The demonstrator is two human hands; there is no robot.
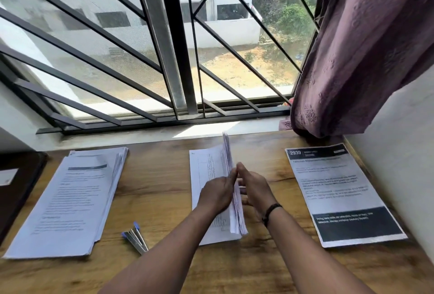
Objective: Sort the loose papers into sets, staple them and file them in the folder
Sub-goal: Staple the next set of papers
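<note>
Head view: the left hand (217, 194) and right hand (254, 188) hold a stack of papers (231, 190) standing on its edge in the middle of the wooden desk (155, 190). Both hands have flat fingers pressed on the two sides of the stack, fingertips meeting on top. A flat sheet (204, 176) lies under it. Left pile (68, 202) sits well apart, w/ bare wood between. Two blue pens (135, 237) lie near the left arm. Right sheet (340, 192) lies close to the wall, its far edge just beside it. A dark folder (16, 181) is cut off at the left edge. Print on the papers is too blurry to read. A purple curtain (366, 54) hides the desk's back right corner
</note>
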